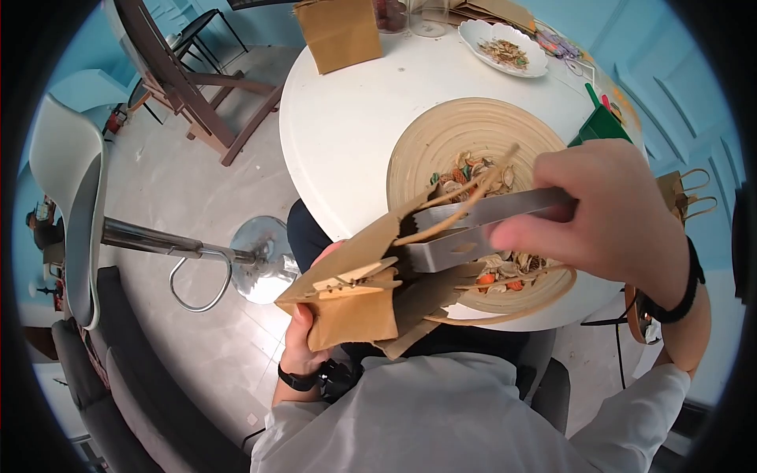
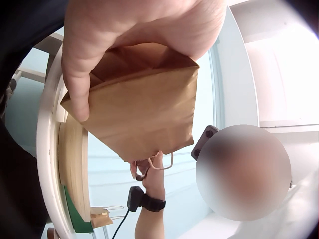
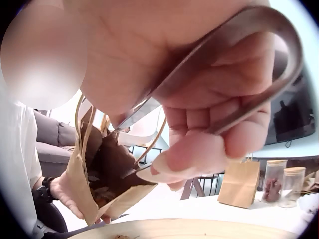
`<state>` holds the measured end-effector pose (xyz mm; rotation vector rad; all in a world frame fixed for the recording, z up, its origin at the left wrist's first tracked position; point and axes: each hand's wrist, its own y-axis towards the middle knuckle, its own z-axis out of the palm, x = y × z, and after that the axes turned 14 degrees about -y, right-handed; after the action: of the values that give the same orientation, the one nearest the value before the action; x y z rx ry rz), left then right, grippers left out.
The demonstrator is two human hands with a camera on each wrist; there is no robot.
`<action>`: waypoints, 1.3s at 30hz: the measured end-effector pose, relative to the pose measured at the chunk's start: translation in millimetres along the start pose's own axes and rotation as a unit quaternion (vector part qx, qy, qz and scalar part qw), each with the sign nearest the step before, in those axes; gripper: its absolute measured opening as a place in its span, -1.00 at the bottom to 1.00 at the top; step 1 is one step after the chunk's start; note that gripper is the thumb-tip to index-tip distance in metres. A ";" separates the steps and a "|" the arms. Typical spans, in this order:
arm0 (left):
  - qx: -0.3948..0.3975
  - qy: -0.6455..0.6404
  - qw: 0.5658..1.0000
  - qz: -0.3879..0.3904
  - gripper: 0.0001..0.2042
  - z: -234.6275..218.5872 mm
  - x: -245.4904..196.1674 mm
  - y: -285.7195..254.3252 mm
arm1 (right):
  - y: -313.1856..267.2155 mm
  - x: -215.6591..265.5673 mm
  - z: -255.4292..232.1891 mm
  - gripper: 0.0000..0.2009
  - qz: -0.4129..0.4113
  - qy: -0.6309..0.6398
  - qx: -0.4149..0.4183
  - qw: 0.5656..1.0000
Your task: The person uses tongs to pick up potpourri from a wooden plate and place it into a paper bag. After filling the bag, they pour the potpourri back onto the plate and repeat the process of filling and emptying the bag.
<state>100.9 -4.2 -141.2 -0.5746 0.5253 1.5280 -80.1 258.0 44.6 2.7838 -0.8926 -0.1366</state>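
A brown paper bag (image 1: 355, 319) with twisted handles is tilted over the table edge, its mouth toward the right. My left hand (image 1: 298, 343) holds it at the bottom, thumb on one side, as the left wrist view also shows. A wooden clothespin (image 1: 351, 277) lies along the bag's side. My right hand (image 1: 599, 209) grips metal tongs (image 1: 449, 251) near their bend, and their tips reach inside the bag's mouth. In the right wrist view some dried bits show within the bag (image 3: 82, 184); the tong tips are hidden there.
Behind the bag a round wooden plate (image 1: 406, 146) bears dried potpourri (image 1: 465, 169). On the white table (image 1: 331, 158) also stand another paper bag (image 1: 339, 35), glass jars (image 1: 430, 20), a white scalloped dish (image 1: 538, 65) and a green container (image 1: 603, 126). A bar stool (image 1: 71, 181) is at left.
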 end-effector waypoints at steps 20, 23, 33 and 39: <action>-0.092 -0.117 0.988 -0.029 -0.21 -38.1 8.9 -30.3 | -2.3 -99.9 85.7 -0.19 0.177 -0.052 0.250 0.950; -0.129 -0.108 0.985 -0.029 -0.17 -37.5 10.2 -30.3 | 4.5 -80.6 90.0 -0.21 0.160 -0.049 0.251 0.953; -0.053 -0.101 0.993 -0.038 -0.25 -39.4 6.5 -28.8 | -5.5 -78.6 96.9 -0.24 0.161 -0.014 0.231 0.959; -0.063 -0.042 0.997 -0.010 -0.29 -24.3 7.2 -22.6 | -9.3 -83.8 75.6 -0.27 0.192 -0.004 0.211 0.959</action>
<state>124.3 -13.6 -164.0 -0.6072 0.3598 1.5678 -154.4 301.1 -29.1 2.9020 -1.6071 0.1194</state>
